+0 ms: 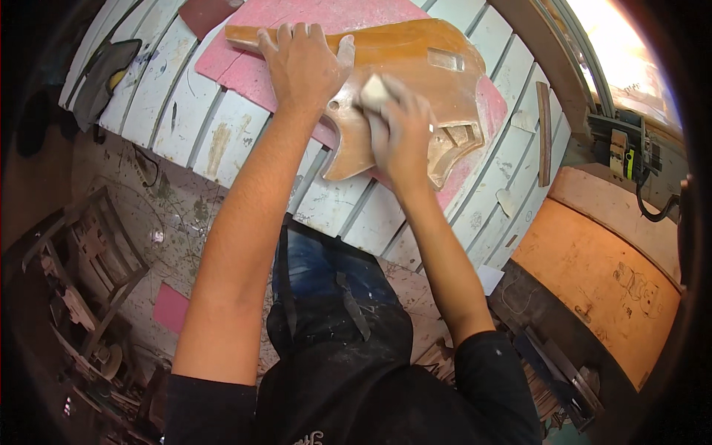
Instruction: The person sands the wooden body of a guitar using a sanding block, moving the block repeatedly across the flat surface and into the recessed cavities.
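Note:
A wooden electric guitar body [415, 44] lies flat on a pink sheet, its neck end pointing left. It has an amber-brown middle band, paler wings, a rectangular cut-out and an open cavity near the lower right. Pale dust coats its surface. My left hand [306, 65] holds the body at the neck end, fingers over the far edge and thumb stretched to the right. In my right hand [404, 130] a small pale block [376, 90], like a sanding pad, is pressed on the body's face. That hand is slightly blurred, and its fingers partly hide the block.
The pink sheet [248, 67] covers part of a white slatted table [200, 130]. A wooden strip [544, 133] lies at the table's right. A dark cloth or bag [107, 81] hangs at the left edge. An orange-brown panel [593, 274] stands at right, and a wooden frame [104, 252] at lower left.

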### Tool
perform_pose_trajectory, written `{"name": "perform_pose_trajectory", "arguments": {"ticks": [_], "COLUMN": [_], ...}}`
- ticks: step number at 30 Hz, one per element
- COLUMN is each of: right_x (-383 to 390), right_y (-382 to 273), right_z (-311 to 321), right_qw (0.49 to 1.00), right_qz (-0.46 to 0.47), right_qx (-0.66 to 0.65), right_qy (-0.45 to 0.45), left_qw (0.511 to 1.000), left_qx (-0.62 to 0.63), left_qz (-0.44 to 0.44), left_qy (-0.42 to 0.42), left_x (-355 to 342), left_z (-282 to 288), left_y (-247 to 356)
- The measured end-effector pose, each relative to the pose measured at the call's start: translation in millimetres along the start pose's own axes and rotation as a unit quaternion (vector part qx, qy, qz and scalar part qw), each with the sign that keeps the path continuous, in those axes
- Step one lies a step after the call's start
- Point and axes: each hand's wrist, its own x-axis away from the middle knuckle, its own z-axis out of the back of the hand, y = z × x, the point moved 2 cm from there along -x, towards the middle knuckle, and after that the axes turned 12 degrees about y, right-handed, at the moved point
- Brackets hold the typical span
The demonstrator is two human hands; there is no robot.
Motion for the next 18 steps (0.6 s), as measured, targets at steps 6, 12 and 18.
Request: {"name": "perform_pose_trajectory", "arguments": {"ticks": [6, 12, 18], "right_x": [54.6, -4.7, 63.3], "right_y": [-28.3, -16.4, -27.2], "right_z": [17.5, -18.3, 4.2], "right_qw": [0.999, 0.998, 0.999], "right_qz": [0.047, 0.037, 0.024], "right_qx": [-0.006, 0.017, -0.002], "right_qy": [-0.026, 0.039, -0.047], "left_qw": [0.999, 0.997, 0.999], "left_qx": [0.031, 0.066, 0.051], "left_qz": [-0.042, -0.032, -0.013], "left_qy": [-0.012, 0.003, 0.001], "left_x": [-10.5, -12.7, -11.5], "left_z": [-2.0, -7.5, -5.0], "left_y": [-12.2, -15.7, -15.1]}}
